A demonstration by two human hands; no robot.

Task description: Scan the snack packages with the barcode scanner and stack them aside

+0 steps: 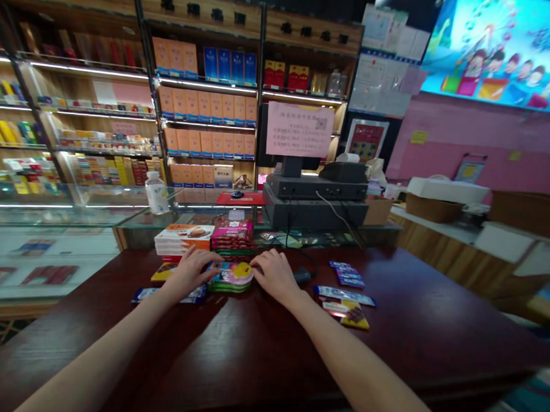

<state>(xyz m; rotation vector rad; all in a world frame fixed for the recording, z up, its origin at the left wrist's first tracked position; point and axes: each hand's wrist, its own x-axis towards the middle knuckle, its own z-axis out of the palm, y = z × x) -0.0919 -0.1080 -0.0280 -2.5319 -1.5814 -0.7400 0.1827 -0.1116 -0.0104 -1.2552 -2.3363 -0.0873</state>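
Observation:
A small stack of colourful candy packs (232, 275), pink and yellow on top with green below, lies on the dark wooden counter (260, 345). My left hand (190, 274) rests on the stack's left end, fingers curled over it. My right hand (275, 274) presses against its right end, fingers bent. Behind the stack stand a pile of white and orange boxes (182, 239) and a pink packet pile (232, 235).
Loose snack bars lie to the right: a purple pack (348, 274), a blue-white bar (344, 295) and a yellow-brown bar (348, 313). A blue wrapper (142, 294) lies by my left wrist. A cash register (315, 195), a bottle (156, 193) and glass display cases stand behind.

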